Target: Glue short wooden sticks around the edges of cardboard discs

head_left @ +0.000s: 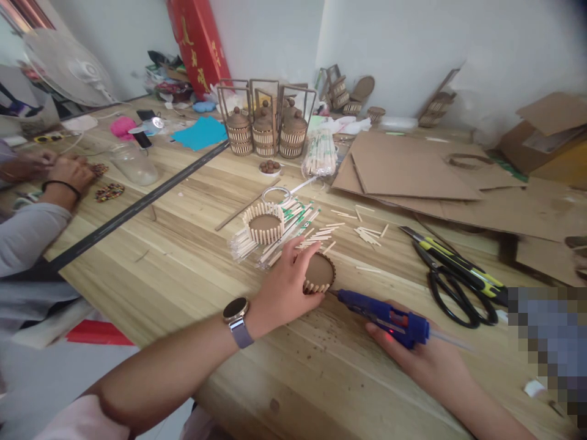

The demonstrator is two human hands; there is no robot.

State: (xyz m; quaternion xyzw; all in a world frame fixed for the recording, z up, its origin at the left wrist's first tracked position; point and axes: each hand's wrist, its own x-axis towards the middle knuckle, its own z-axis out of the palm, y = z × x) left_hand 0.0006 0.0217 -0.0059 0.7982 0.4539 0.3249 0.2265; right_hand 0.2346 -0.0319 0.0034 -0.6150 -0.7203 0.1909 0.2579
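Observation:
My left hand [291, 284] grips a round brown cardboard disc [320, 271] by its left side. Short wooden stick pieces stand along part of the disc's near rim. In my right hand [417, 354] is a blue hot glue gun [383, 315] with a small red light on and a glue stick out of its back. Its nozzle meets the disc's lower right rim, or comes very close to it. Just beyond my left hand, a round basket [263, 225] ringed with upright sticks rests on plastic-wrapped sticks [298, 214]. Cut stick pieces [369, 235] lie scattered on the wooden table.
Black scissors [452, 293] and a yellow-black utility knife [458, 260] lie at right, before stacked cardboard [413, 165]. Several lidded baskets in handled frames [265, 131] stand at the back, near a dish of brown beads [269, 167]. At far left, another person's hands [68, 174] work with beads.

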